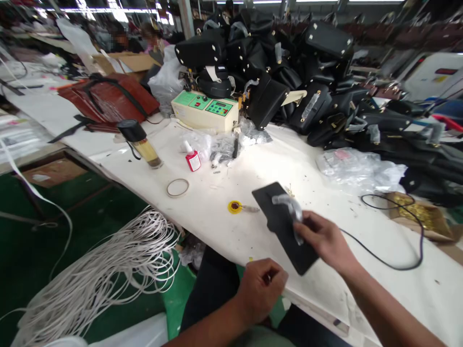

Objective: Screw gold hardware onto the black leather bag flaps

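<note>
A flat black panel [269,207] with a plastic-wrapped strap [288,202] on its face is tilted over the white table [231,236]. My right hand [321,236] pinches the wrapped strap at the panel's right side. Close to the table's front edge, my left hand [261,289] is curled in a loose fist over my lap; whether anything small is inside it is hidden. Left of the panel lies a small yellow dish [235,207] with dark contents and a thin tool across its rim.
Black bags [267,101] are piled along the back beside a cream control box [206,113]. A bottle [144,147], a red glue bottle [193,159] and a ring [177,187] stand or lie left. A black cable [387,265] and a box of gold parts [415,214] are right.
</note>
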Demonstrator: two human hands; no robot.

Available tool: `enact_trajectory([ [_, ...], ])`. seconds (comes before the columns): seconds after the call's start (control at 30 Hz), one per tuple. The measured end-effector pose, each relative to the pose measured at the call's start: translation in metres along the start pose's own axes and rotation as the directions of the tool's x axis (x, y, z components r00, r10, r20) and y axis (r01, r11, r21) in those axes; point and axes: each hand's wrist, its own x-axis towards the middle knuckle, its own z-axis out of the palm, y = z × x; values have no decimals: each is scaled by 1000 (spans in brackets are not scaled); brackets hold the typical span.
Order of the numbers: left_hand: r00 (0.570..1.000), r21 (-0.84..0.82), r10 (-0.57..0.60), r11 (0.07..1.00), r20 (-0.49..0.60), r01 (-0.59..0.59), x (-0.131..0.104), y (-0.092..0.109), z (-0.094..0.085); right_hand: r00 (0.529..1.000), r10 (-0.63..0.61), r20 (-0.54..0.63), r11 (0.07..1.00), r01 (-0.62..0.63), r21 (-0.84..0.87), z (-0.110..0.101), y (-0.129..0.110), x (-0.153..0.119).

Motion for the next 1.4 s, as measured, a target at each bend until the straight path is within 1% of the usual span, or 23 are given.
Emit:
enact_trajectory([
  [0.07, 1000, 26, 13, 1000, -24, -13, -6, -7, -11, 993, 115, -23, 984, -117, -135, -1, 33, -48],
  [0.1, 999, 44, 18, 999, -28, -17, -7, -11, -14, 989, 144, -41, 970, -150, -190, -2, 47, -65],
  [0.17, 999, 97, 37, 995, -23, -34, -7, -15, -15, 982, 166, -90, 937, -185, -296, -7, 61, -84],
  [0.23, 997, 171, 74, 983, 0, -73, -6, -14, -12, 980, 120, -156, 918, -169, -359, -15, 58, -87],
  [0.27, 995, 208, 95, 973, 16, -97, -5, -11, -9, 979, 71, -193, 917, -141, -374, -19, 51, -83],
  [0.33, 991, 267, 130, 954, 39, -135, -6, -4, -5, 971, -61, -233, 920, -36, -390, -25, 33, -67],
  [0.4, 989, 300, 143, 942, 46, -151, -8, 1, -3, 962, -186, -201, 906, 89, -414, -24, 15, -39],
  [0.47, 989, 316, 139, 937, 43, -146, -11, 3, -3, 962, -243, -125, 864, 156, -479, -17, 2, 0],
  [0.53, 990, 331, 136, 933, 36, -140, -12, 1, -6, 974, -213, -72, 798, 131, -589, -7, -2, 45],
  [0.63, 991, 364, 136, 922, 12, -131, -11, -2, -15, 986, -149, -73, 754, 65, -654, 6, 4, 108],
  [0.7, 992, 379, 125, 919, -8, -113, -7, -3, -21, 993, -99, -68, 739, 28, -673, 12, 13, 139],
  [0.77, 994, 378, 111, 921, -20, -96, 0, -2, -25, 997, -55, -46, 720, 8, -694, 15, 21, 158],
  [0.83, 995, 366, 99, 927, -18, -86, 7, -1, -28, 999, -32, -23, 706, 6, -709, 16, 26, 167],
  [0.9, 995, 353, 96, 932, -15, -84, 14, -1, -29, 1000, -28, -5, 697, 16, -717, 15, 27, 169],
  [1.03, 993, 360, 120, 927, -16, -106, 24, -4, -31, 998, -65, 23, 682, 62, -729, 15, 26, 165],
  [1.17, 991, 361, 131, 926, -24, -114, 24, -7, -33, 993, -116, -1, 685, 80, -724, 16, 22, 159],
  [1.23, 993, 345, 119, 933, -25, -103, 21, -5, -35, 991, -130, -36, 710, 67, -701, 15, 20, 155],
  [1.3, 994, 303, 103, 949, -43, -85, 17, -3, -37, 987, -141, -80, 754, 55, -655, 15, 16, 146],
  [1.4, 985, 177, 90, 982, -150, -63, 15, 0, -42, 982, -159, -103, 830, 77, -553, 23, 7, 121],
])
